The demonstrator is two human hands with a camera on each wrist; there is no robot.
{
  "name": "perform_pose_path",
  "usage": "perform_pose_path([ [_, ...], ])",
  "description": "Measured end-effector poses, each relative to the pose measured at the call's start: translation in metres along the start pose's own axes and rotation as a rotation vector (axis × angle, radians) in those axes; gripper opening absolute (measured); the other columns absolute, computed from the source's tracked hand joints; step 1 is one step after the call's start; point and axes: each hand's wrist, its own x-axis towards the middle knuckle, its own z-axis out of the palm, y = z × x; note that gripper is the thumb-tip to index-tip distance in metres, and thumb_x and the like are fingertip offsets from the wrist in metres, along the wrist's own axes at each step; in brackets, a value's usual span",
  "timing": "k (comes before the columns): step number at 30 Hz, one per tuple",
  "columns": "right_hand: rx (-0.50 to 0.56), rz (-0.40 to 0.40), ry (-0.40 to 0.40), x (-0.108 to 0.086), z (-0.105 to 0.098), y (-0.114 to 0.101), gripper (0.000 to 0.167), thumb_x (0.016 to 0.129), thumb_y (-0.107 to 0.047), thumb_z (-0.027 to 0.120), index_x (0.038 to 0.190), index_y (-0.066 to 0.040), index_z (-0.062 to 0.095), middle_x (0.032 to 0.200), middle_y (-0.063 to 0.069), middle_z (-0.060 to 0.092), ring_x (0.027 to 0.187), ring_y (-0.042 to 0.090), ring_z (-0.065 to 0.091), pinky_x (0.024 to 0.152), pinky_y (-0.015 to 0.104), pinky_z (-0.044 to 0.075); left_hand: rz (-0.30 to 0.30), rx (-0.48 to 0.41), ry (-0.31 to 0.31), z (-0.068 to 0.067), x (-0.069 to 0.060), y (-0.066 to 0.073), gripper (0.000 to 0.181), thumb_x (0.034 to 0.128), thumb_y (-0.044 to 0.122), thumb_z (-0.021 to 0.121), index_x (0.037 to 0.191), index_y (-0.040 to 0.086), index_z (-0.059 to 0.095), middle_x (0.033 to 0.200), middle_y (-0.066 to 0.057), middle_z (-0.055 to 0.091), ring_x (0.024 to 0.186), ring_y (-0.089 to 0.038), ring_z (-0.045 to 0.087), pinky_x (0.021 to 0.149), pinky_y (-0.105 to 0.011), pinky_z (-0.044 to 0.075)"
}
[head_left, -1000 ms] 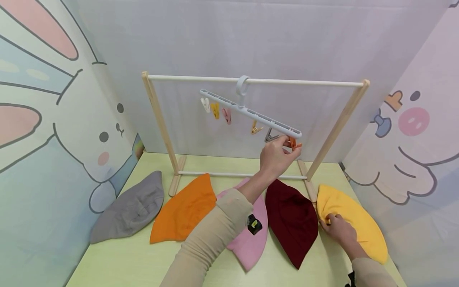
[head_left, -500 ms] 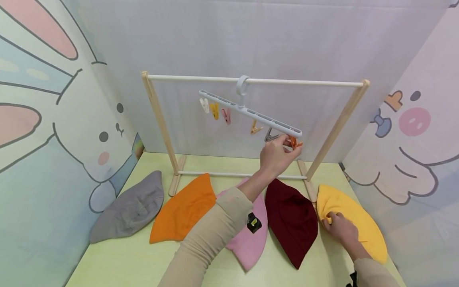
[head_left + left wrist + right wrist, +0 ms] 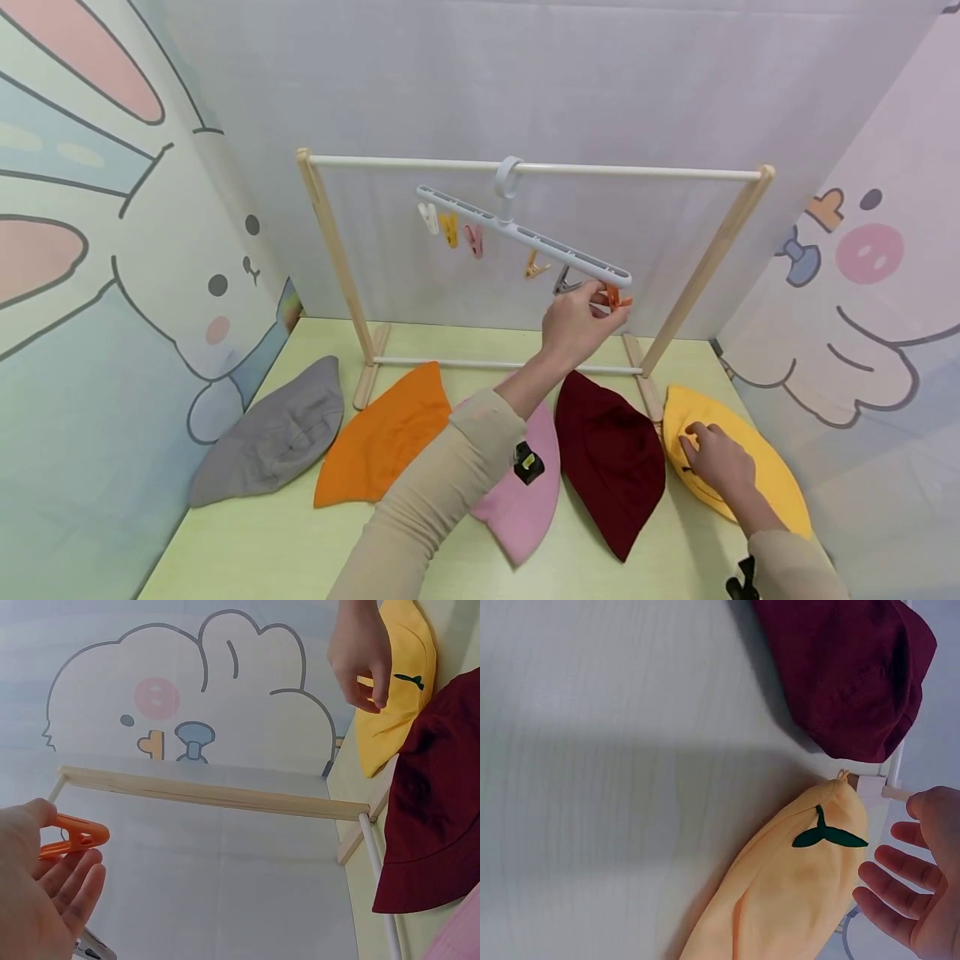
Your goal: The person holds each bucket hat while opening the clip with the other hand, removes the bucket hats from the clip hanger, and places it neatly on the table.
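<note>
My left hand (image 3: 576, 327) pinches an orange clothespin (image 3: 616, 300) at the right end of a pale grey hanger (image 3: 558, 247). The left wrist view shows thumb and fingers on the handles of that clothespin (image 3: 84, 833). My right hand (image 3: 718, 460) is over a yellow bucket hat (image 3: 771, 473) lying flattened on the table. Its fingers are loosely bent and hold nothing; in the right wrist view the hand (image 3: 934, 877) looks apart from the hat (image 3: 787, 892). A green sprout-shaped patch (image 3: 823, 834) shows on the hat.
The hanger hooks over the white bar (image 3: 637, 171) of a wooden rack (image 3: 708, 258). Several other clothespins, including a grey one (image 3: 564, 285), hang from it. Grey (image 3: 273, 442), orange (image 3: 390, 442), pink (image 3: 517, 521) and dark red (image 3: 611, 450) bucket hats lie in a row.
My right hand has let go of the yellow hat's brim and lifted slightly, and the near brim has dropped, showing the patch. My left hand stays on the orange clothespin.
</note>
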Motion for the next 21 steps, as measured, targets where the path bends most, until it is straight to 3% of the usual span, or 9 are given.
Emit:
perform_pose_path([
  [8, 0.018, -0.032, 0.073, 0.009, -0.012, -0.011, 0.026, 0.087, -0.022, 0.057, 0.102, -0.001, 0.062, 0.091, 0.021, 0.061, 0.052, 0.02, 0.053, 0.039, 0.031, 0.037, -0.045, -0.027, -0.042, -0.006, 0.001, -0.009, 0.032, 0.0821, 0.037, 0.066, 0.111, 0.024, 0.063, 0.097, 0.009, 0.07, 0.071, 0.004, 0.062, 0.058, -0.014, 0.042],
  [15, 0.022, -0.074, 0.147, 0.018, -0.021, -0.019, 0.024, 0.087, -0.021, 0.058, 0.101, -0.002, 0.063, 0.088, 0.02, 0.062, 0.05, 0.019, 0.053, 0.038, 0.029, 0.035, -0.095, -0.026, -0.085, -0.013, 0.0, -0.016, 0.041, 0.083, 0.04, 0.064, 0.12, 0.024, 0.061, 0.108, 0.01, 0.067, 0.083, -0.001, 0.065, 0.066, -0.018, 0.046],
  [21, 0.025, -0.109, 0.179, 0.022, -0.03, -0.028, 0.024, 0.087, -0.02, 0.059, 0.103, -0.003, 0.061, 0.088, 0.019, 0.063, 0.046, 0.016, 0.049, 0.037, 0.028, 0.033, -0.07, -0.024, -0.116, -0.022, -0.003, -0.024, 0.039, 0.0845, 0.036, 0.063, 0.12, 0.02, 0.06, 0.114, 0.008, 0.065, 0.093, -0.01, 0.065, 0.071, -0.022, 0.047],
])
